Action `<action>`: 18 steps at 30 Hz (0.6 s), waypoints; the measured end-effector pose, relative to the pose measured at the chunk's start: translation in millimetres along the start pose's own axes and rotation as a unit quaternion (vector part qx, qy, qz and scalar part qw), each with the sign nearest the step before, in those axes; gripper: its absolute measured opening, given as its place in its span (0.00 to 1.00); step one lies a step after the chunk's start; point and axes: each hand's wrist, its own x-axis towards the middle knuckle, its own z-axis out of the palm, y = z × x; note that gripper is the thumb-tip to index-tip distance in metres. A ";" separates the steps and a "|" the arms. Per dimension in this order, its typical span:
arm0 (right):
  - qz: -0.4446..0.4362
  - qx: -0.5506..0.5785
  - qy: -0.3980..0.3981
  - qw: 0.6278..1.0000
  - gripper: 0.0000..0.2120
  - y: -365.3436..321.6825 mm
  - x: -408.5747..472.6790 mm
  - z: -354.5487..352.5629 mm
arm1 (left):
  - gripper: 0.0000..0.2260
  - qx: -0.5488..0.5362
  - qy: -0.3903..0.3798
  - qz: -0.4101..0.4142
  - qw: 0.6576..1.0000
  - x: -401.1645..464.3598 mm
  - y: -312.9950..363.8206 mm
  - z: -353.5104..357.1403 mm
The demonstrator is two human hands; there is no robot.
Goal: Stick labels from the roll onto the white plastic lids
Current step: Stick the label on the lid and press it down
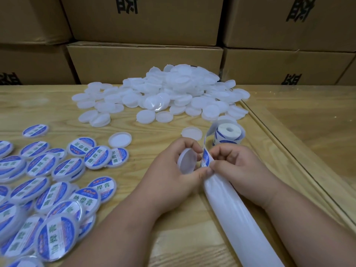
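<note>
Left grip: we see the left hand (173,170) with fingers and thumb curled round a blank white lid (186,160), holding it on edge, its flat face turned to the right.
Right grip: the right hand (234,168) pinches a blue-and-white label (205,158) between thumb and fingertips, just beside the lid's face; whether label and lid touch we cannot tell.
Backing strip: a glossy white strip (237,214) of spent backing paper runs from under the pinch toward the lower edge, lying between the two forearms.
Roll: the label roll (228,134) stands on end just beyond the right hand, its paper leading down into the pinch.
Near lids: one blank lid (192,132) lies flat just left of the roll, another (119,139) open side up farther left.
Blank heap: we find a big pile of unlabelled lids (169,91) well beyond the hands, at the back of the wooden table (158,247).
Labelled lids: finished lids (57,182) with blue labels spread over the left side, some overlapping.
In the way: the fingers hide the lid's far rim and part of the label.
Hand pose: both forearms come in from the lower edge, and the hands meet just above the table, thumbs close together.
Backdrop: stacked cardboard boxes (144,60) stand behind the table.
</note>
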 end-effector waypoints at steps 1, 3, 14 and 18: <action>-0.003 0.016 -0.005 1.000 0.05 0.0 -0.1 0.2 | 0.16 0.004 -0.001 0.003 1.000 -0.5 0.6 0.0; -0.013 0.048 -0.022 0.999 0.07 -0.2 -1.0 0.3 | 0.13 0.012 0.005 0.005 1.000 -0.9 1.7 -0.4; -0.025 -0.019 -0.019 0.999 0.03 2.7 -0.7 3.5 | 0.07 -0.035 0.034 -0.014 0.999 1.7 1.5 -1.0; -0.003 0.033 -0.010 0.999 0.06 1.3 -0.2 1.4 | 0.13 -0.088 0.107 -0.033 0.990 4.0 2.5 -4.2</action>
